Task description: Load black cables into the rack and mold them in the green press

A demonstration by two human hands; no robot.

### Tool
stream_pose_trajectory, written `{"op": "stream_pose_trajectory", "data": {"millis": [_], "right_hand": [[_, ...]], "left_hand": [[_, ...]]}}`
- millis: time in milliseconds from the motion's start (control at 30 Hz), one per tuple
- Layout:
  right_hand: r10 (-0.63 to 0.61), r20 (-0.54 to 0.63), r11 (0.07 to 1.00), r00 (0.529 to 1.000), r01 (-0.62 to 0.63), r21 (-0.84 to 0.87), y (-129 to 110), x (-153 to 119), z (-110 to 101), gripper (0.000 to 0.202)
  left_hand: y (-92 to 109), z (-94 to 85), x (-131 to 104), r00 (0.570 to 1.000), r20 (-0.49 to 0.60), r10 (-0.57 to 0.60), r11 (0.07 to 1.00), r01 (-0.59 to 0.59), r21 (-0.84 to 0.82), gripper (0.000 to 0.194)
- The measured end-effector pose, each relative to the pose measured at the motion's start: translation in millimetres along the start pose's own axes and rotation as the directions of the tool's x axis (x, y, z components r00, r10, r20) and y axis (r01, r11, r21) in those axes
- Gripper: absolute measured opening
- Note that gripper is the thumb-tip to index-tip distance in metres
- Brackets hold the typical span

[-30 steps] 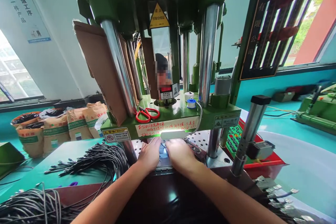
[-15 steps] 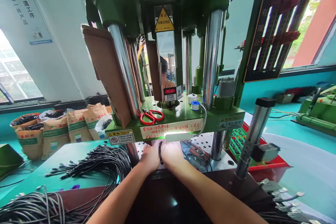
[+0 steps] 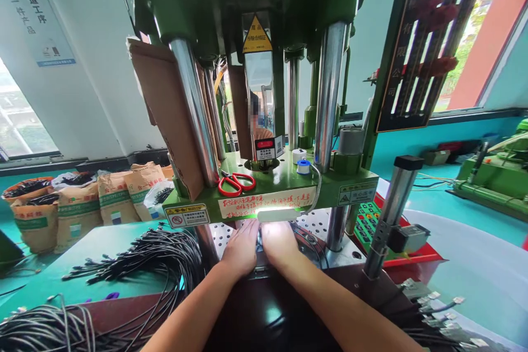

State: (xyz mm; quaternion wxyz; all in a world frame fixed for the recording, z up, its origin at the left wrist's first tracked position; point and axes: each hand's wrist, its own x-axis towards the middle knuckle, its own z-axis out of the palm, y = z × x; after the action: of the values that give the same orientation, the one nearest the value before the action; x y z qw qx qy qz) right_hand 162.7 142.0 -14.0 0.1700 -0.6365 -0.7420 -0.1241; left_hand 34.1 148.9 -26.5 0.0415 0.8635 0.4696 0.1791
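Observation:
Both my hands are under the lit lamp [image 3: 279, 214] of a green press, low in its working gap. My left hand [image 3: 241, 248] reaches forward with its fingers together and bent downward. Whatever is under its fingertips is hidden. Close beside it, my right hand [image 3: 280, 242] is closed, its fingers washed out by the lamp's glare and partly turned away. A narrow strip of shiny metal shows between the hands. Dark cables [image 3: 310, 242] curve over the mould area just right of my right hand.
Red-handled scissors [image 3: 236, 182] lie on the press's green plate, left of a blue-and-white tape roll [image 3: 303, 166]. Black cable bundles [image 3: 165, 256] rest at the left. Cables with pale connectors [image 3: 443, 319] lie at the lower right. A steel post [image 3: 388, 217] stands right of my arm.
My hands have moved slightly apart and a little to the right, baring metal between them. The dark piece seen between them earlier no longer shows. The view has shifted slightly.

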Motion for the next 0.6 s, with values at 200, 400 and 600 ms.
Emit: {"op": "stream_pose_trajectory", "data": {"millis": [200, 400, 600], "right_hand": [[-0.019, 0.05, 0.998, 0.999, 0.022, -0.061, 8.3, -7.7, -7.6, 0.015], [-0.022, 0.074, 0.999, 0.997, 0.025, -0.045, -10.5, -0.6, -3.3, 0.018], [0.02, 0.05, 1.0, 0.999, -0.02, -0.011, 1.4, -2.8, 0.1, 0.025]], "left_hand": [[0.0, 4.5, 1.4, 1.0, -0.009, -0.006, 1.0, 0.005, -0.023, 0.067], [-3.4, 3.1, 2.3, 1.0, -0.027, -0.014, 0.998, 0.013, -0.053, 0.057], [2.1, 2.0, 1.3, 1.0, -0.007, 0.014, 0.999, -0.014, -0.037, 0.06]]}}
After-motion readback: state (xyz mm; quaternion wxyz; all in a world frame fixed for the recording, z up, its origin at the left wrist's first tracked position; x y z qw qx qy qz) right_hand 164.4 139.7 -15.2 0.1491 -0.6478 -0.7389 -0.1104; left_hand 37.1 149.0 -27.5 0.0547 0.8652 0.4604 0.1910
